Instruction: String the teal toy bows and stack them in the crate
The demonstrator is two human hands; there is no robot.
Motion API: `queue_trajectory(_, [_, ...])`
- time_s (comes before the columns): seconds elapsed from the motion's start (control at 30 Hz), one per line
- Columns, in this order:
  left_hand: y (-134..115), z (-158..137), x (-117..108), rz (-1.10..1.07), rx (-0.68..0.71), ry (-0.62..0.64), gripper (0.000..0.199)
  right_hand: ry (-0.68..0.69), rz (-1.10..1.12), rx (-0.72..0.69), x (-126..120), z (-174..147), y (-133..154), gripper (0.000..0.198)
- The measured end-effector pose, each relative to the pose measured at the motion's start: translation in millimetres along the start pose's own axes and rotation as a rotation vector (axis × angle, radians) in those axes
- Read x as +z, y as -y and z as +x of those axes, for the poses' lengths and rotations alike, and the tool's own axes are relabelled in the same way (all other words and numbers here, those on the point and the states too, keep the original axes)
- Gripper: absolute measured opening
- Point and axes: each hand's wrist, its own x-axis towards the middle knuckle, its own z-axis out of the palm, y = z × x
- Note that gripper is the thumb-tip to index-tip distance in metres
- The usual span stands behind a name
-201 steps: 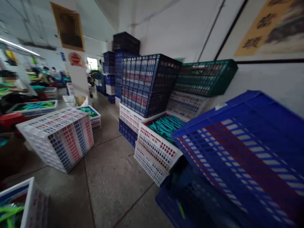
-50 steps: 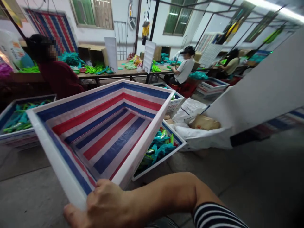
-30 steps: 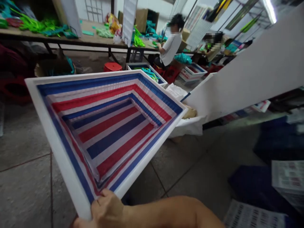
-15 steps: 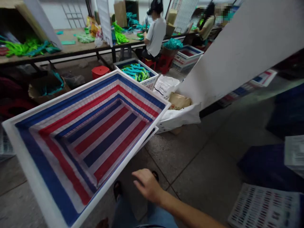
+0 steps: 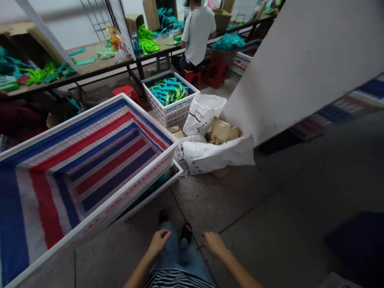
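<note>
My left hand [image 5: 160, 241] is in front of my thigh, its fingers curled in, and I see nothing in it. Across from it, my right hand [image 5: 213, 242] hangs over the floor, also with bent fingers and holding nothing visible. Neither hand touches anything. Nearest to my left hand is a large white plastic crate [image 5: 144, 170], lined with red, white and blue striped cloth [image 5: 111, 170]. No contents show inside it. Below it sits another white crate [image 5: 150, 199], mostly hidden, with something dark green in it.
White sacks [image 5: 220, 154] and a brown paper bag [image 5: 225, 131] lie ahead. Behind them stands a crate [image 5: 168, 114] of teal and green strips. A person [image 5: 198, 34] sits at the long workbench [image 5: 105, 66]. A big pale panel [image 5: 288, 68] leans at the right.
My left hand has come into view. My right hand has moved right and its fingers look more curled. The view has shifted, with the lined crate now farther left and its lower neighbour showing more.
</note>
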Motion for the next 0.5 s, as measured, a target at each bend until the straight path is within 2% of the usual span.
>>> queue_trajectory(0.1, [-34.2, 41.3, 19.7, 0.031, -0.032, -0.072, 0.033, -0.022, 0.035, -0.033, -42.0, 55.9, -9.5, 0.038])
queue_trajectory(0.23, [-85.7, 130.0, 32.3, 0.068, -0.072, -0.176, 0.045, -0.032, 0.12, -0.071, -74.7, 112.5, -29.1, 0.042])
queue_trajectory(0.37, [-136.8, 231.8, 43.2, 0.103, -0.128, -0.256, 0.049, -0.014, 0.22, -0.053, -69.4, 136.3, -82.7, 0.045])
queue_trajectory(0.5, [-169.4, 323.3, 58.3, 0.148, -0.326, -0.349, 0.047, -0.043, 0.515, 0.048, -43.9, 144.4, -164.0, 0.045])
